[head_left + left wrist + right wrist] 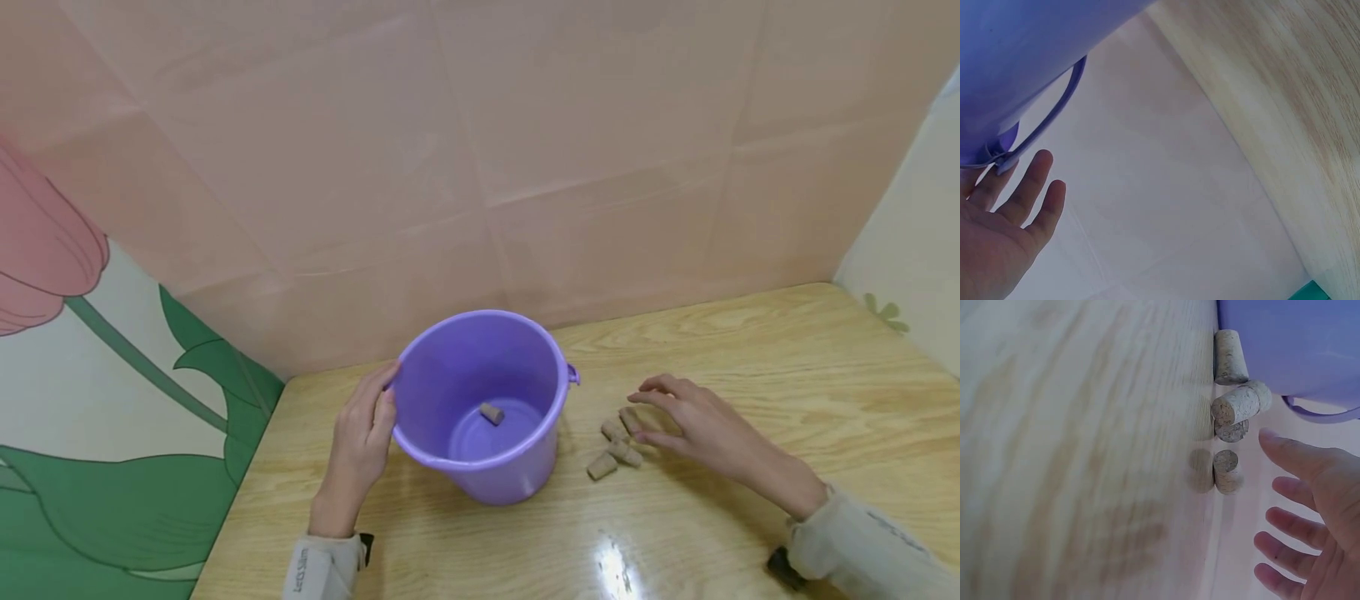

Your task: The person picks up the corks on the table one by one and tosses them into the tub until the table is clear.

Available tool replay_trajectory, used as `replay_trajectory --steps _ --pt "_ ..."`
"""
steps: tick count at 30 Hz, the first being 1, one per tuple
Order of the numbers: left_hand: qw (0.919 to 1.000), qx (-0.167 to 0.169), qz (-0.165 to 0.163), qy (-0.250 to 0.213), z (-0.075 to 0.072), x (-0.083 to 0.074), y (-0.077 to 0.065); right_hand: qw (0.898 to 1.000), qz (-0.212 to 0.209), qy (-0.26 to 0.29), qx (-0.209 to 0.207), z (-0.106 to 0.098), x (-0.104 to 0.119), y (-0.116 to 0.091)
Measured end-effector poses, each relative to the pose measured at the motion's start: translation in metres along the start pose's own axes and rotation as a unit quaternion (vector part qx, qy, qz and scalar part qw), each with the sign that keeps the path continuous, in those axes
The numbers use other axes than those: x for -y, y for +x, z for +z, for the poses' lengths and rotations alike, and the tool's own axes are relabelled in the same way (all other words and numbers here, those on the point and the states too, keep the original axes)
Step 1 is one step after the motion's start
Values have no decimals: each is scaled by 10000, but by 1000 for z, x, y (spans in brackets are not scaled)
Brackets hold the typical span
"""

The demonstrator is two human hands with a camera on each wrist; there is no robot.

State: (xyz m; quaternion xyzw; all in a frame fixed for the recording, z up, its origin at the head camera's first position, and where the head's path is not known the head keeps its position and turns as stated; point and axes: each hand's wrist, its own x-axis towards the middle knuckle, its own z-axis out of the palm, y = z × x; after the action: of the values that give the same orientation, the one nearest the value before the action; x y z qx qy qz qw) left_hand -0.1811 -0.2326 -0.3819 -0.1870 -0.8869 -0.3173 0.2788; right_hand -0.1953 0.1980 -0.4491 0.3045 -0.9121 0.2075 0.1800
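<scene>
A purple bucket (517,479) stands on the table, its mouth tilted towards the head camera. One cork (491,413) lies on its floor inside. My left hand (362,437) pinches the bucket's left rim. In the left wrist view its outer fingers (1035,181) spread beside the bucket's handle (1054,112). Several corks (602,466) lie in a loose group to the right of the bucket, one leaning on another. My right hand (693,425) hovers at their right side, thumb and fingers apart and around the nearest cork (1227,470). Nothing is held in it.
The wood-grain table (787,367) extends on both sides of the bucket. A pinkish covered wall (480,167) rises behind its back edge. At the left is a panel with a painted flower and green leaves (127,508); a pale wall (907,242) borders the right.
</scene>
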Motion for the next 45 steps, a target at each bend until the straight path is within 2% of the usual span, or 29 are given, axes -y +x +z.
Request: replay_trajectory --steps 6,22,29,45 --pt "10000 -6 -1 -37 0 0 0 10000 -49 -55 16 2 -2 1" --pt "10000 -9 -71 -20 -2 1 -1 9986 -156 -229 460 4 -7 2" --pt "10000 -15 -77 -36 -2 1 0 9974 -2 -216 690 4 -7 2" --pt "10000 -54 43 -33 0 0 0 9952 195 -191 939 8 -4 2"
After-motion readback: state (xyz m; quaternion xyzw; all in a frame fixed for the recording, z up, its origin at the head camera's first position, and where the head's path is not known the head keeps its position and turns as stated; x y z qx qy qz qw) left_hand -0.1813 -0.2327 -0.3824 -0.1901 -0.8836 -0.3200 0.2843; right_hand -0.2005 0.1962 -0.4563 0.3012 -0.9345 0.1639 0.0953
